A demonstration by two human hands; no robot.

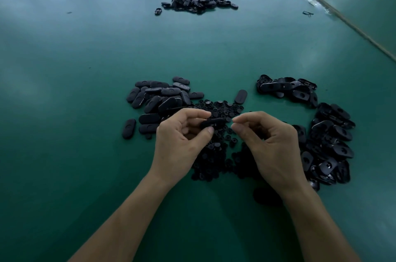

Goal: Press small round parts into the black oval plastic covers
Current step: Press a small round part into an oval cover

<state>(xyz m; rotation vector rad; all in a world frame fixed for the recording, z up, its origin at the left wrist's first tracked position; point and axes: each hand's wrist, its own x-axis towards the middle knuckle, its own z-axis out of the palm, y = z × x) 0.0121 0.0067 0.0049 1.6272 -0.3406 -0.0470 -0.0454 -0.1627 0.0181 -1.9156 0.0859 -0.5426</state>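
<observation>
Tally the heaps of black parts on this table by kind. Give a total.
Oval cover heaps: 3 (left heap, right heap, far heap)
Round part heap: 1
Total: 4 heaps

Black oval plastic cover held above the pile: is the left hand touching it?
Touching. The head view shows the left hand pinching the black oval plastic cover between thumb and fingertips.

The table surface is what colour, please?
The table surface is teal green, best in head view.
</observation>
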